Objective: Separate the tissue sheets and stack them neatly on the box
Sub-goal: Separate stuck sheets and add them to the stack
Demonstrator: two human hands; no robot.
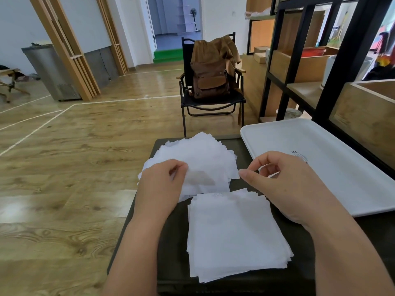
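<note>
A thin white tissue sheet (208,174) is stretched between my two hands above a dark box (173,253). My left hand (162,184) pinches its left edge between thumb and fingers. My right hand (284,184) pinches its right corner. Behind and under the sheet lies a loose, fanned pile of tissue sheets (198,152) at the far end of the box. Nearer to me sits a squarer stack of tissue sheets (233,236) on the box top.
A white plastic tray (342,178) lies to the right, partly over the box. A black folding chair (211,101) with a brown backpack (210,75) stands beyond. A dark shelving unit (333,82) rises on the right. Wooden floor spreads to the left.
</note>
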